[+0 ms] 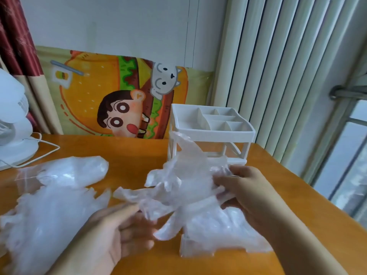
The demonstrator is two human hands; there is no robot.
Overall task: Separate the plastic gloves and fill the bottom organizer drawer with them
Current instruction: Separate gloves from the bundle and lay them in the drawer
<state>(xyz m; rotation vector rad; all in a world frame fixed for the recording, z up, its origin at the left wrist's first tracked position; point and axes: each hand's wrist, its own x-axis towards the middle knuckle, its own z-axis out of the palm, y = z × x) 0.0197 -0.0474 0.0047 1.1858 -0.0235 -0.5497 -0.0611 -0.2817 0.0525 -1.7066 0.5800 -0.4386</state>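
Note:
A crumpled clear plastic glove (184, 187) hangs in the air over the table centre. My left hand (117, 233) pinches its lower left part and my right hand (244, 193) grips its right side. Below it a pulled-out white drawer (196, 249) sits on the table, holding several loose clear gloves (222, 229) that spill over its rim. Behind stands the white organizer (212, 132), its open top divided into compartments and its lower slot showing through. A big heap of clear gloves (45, 211) lies at the left.
A clear plastic bag (69, 171) lies at the left behind the heap. A white fan (14, 124) with its cord stands at the far left edge. A cartoon cloth hangs behind the orange table (129, 147); a radiator and window are at the right.

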